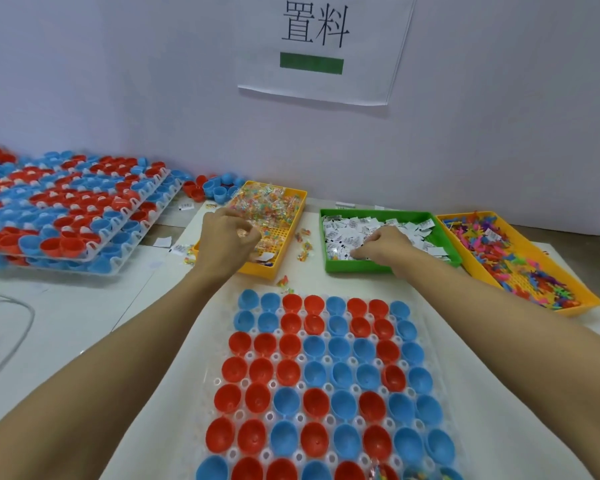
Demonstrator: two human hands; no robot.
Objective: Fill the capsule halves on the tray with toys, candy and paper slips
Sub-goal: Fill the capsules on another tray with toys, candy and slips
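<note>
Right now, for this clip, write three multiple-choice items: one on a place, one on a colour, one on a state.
1. Where is the left hand?
A. over the candy bin
B. over the toy bin
C. on the capsule tray

2. What colour is the bin of paper slips?
A. yellow
B. green
C. blue

3. How do most capsule halves on the near tray look?
A. capped
B. open, empty
C. holding slips

Key: 1 A, its fingers curl among the wrapped candies. 2 B, its walls are green. 3 B, bare cup bottoms show; only the nearest row holds anything.
</note>
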